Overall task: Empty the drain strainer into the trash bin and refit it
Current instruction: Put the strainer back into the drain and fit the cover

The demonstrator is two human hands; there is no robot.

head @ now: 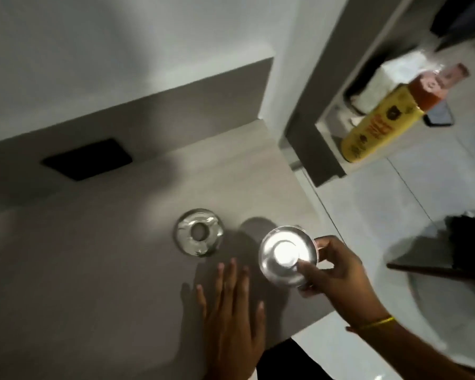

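Note:
My right hand (337, 272) holds the shiny round metal drain strainer (284, 256) by its edge, a little above the grey sink floor and to the right of the drain. The drain opening (199, 232) is a chrome ring with a dark hole, with nothing in it. Below the drain, my left hand (235, 311) lies flat on the grey sink floor (93, 270) with its fingers spread, holding nothing. At the right edge is the white trash bin (433, 319), with a dark bag or liner inside it.
A black rectangular overflow slot (87, 159) is set in the sink's back wall. A yellow bottle with an orange cap (381, 124) stands on a shelf at the upper right, beside a white pack. White floor tiles (381, 209) lie right of the sink.

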